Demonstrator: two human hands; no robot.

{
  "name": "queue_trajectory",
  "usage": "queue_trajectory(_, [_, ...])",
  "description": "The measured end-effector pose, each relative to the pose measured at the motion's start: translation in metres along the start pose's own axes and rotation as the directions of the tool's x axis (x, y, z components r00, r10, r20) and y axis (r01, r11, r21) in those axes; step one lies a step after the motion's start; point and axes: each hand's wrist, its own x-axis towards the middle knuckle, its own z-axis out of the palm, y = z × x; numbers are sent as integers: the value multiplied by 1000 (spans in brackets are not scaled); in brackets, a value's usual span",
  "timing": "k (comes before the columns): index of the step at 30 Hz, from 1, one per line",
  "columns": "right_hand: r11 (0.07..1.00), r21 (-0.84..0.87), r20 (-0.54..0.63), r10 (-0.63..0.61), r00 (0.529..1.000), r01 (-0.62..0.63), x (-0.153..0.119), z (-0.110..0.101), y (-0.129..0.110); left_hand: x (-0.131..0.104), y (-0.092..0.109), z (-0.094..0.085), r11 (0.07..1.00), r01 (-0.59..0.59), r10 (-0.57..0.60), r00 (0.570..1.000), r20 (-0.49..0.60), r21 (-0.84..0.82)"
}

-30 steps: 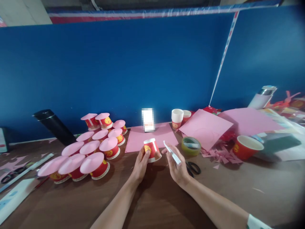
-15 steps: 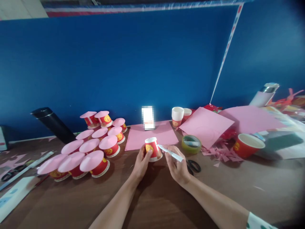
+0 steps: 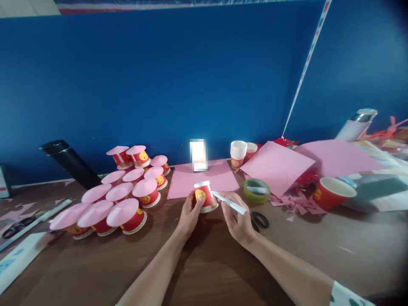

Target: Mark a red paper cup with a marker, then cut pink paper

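Note:
My left hand [image 3: 188, 212] is closed round the left side of a red paper cup [image 3: 206, 206] with a yellow emblem. The cup stands upside down, its white base facing up and a pale vertical strip running down its side. Between the fingers of my right hand [image 3: 237, 223] is a white pen-shaped tool [image 3: 234, 205]. Its tapered tip points left and is at the cup's right side; whether it touches cannot be made out. Behind the cup lies a pink paper sheet [image 3: 181, 180].
Several red cups topped with pink paper cones [image 3: 123, 211] stand to the left, near a black bottle [image 3: 72, 163]. On the right are a tape roll [image 3: 256, 196], black-handled scissors [image 3: 260, 219], stacked cups [image 3: 238, 149], pink sheets [image 3: 276, 168] and an upright red cup [image 3: 328, 197]. A blue partition [image 3: 178, 76] rises behind.
Both hands keep their hold on the cup and the white tool, with hardly any movement. The whole view has shifted slightly.

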Motion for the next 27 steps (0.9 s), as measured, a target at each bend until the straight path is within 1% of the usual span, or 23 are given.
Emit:
queue_trajectory(5, [999,24,1,33,999,-33,0,0,1,0,1,0,1000,10,-11,999,33,12])
queue_trajectory(9, [996,47,-29,82,996,-80,0,1,2,-1,3,0,1000,-2,1,1000,19,28])
queue_trajectory(12, [997,39,-37,75,996,-74,0,1,2,-1,5,1,999,-6,5,1000,24,34])
queue_trajectory(19, [998,23,-1,55,998,-55,0,1,0,0,4,0,999,4,-5,1000,25,39])
queue_trajectory(27, [999,-5,23,39,999,-39,-2,3,4,-1,6,0,997,-5,3,999,34,82])
